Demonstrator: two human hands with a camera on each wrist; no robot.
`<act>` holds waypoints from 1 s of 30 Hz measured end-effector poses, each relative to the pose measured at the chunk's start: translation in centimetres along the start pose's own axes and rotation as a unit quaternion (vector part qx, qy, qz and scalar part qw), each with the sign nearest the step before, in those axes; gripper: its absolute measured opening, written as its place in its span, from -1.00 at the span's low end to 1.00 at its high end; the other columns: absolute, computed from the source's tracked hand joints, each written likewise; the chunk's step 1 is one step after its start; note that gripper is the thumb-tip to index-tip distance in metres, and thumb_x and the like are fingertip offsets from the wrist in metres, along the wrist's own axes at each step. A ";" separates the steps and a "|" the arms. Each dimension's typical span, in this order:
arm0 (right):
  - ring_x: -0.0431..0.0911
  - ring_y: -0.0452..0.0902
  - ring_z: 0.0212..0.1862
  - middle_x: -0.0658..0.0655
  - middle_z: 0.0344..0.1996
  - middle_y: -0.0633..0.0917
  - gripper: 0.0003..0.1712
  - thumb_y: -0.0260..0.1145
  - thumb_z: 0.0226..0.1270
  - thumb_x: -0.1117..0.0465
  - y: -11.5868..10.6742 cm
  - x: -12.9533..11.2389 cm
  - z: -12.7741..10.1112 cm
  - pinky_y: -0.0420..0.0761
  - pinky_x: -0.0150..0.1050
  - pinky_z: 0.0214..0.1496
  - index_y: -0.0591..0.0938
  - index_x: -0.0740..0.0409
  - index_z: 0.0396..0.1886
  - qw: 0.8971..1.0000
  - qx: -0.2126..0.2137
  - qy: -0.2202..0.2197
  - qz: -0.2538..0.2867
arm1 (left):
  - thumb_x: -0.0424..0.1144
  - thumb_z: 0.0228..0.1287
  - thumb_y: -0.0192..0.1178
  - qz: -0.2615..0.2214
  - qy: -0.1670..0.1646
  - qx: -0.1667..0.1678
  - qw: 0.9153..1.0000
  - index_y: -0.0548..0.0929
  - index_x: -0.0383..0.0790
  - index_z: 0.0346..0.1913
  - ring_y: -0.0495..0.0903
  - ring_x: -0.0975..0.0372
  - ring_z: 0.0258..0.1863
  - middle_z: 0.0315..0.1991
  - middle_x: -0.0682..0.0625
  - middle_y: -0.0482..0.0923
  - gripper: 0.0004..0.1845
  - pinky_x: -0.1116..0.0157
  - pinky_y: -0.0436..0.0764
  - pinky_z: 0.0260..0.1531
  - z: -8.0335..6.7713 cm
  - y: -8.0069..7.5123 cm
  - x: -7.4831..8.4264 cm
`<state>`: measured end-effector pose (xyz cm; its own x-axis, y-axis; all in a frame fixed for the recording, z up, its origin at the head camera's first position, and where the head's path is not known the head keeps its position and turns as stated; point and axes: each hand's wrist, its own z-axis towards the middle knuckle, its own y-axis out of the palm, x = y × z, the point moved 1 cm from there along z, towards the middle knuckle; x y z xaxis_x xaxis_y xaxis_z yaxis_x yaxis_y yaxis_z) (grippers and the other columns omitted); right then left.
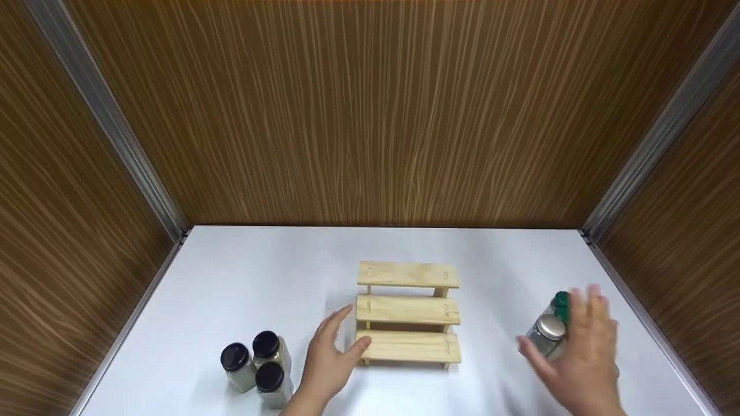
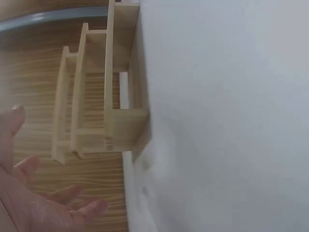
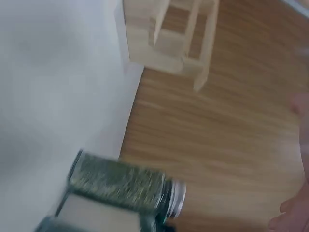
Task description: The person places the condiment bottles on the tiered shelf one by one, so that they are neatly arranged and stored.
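Observation:
A three-tier wooden rack (image 1: 407,310) stands on the white table, its shelves stepping up towards the back. My left hand (image 1: 330,361) is at the rack's left side with thumb and fingers spread; the left wrist view shows the fingers apart from the wooden rack (image 2: 109,92), holding nothing. Over on the right, my right hand (image 1: 585,358) is spread wide above a group of jars and partly hides them. Among these are a silver-capped jar (image 1: 546,334) and green-capped jars (image 1: 561,299). In the right wrist view, a glass jar of green dried herbs (image 3: 118,181) appears, apart from the fingers.
Three black-capped jars (image 1: 269,345) are grouped left of my left hand. Brown wood-grain panels (image 1: 381,115) with grey metal corner strips (image 1: 110,115) enclose the white table (image 1: 277,260) at the back and both sides.

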<state>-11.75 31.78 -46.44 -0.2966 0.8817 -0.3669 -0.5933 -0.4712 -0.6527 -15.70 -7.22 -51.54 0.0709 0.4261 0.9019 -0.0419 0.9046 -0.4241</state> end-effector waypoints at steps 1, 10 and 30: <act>0.44 -0.22 0.64 0.46 0.66 -0.05 0.31 0.54 0.19 -0.16 -0.4 0.4 -0.1 -0.29 0.37 0.61 0.02 0.21 0.72 1.000 0.006 0.018 0.014 | -0.06 0.32 0.51 -0.014 -0.007 -0.005 1.000 0.47 -0.06 0.53 0.38 -0.40 0.39 0.51 -0.39 0.32 -0.25 -0.38 0.47 0.25 0.0 0.0 -0.3; 0.34 -0.21 0.67 0.40 0.68 -0.09 0.51 0.67 0.04 0.30 -2.6 2.8 -2.1 -0.14 0.38 0.60 -0.19 0.13 0.76 0.965 -0.007 0.257 0.056 | -0.40 0.24 0.49 -0.100 -0.064 -0.052 0.992 0.41 -0.28 0.54 0.69 -0.05 0.01 0.23 -0.43 0.55 -0.19 0.10 0.76 -0.05 0.5 0.5 -2.5; 0.58 -0.29 0.59 0.55 0.63 -0.31 0.74 0.67 0.07 0.40 -1.0 8.3 -6.4 0.01 0.52 0.49 -0.62 0.01 0.65 0.861 -0.079 0.452 0.218 | -0.59 0.18 0.38 -0.172 -0.079 -0.086 0.978 0.49 -0.44 0.44 0.62 0.17 -0.14 -0.07 -0.15 0.64 -0.29 0.37 0.71 -0.16 0.8 2.0 -3.8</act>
<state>-8.82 39.38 -53.10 0.2816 0.2742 -0.9195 -0.4428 -0.8130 -0.3781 -16.88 -7.07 -55.77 -0.1046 0.1014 0.9893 0.1262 0.9881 -0.0880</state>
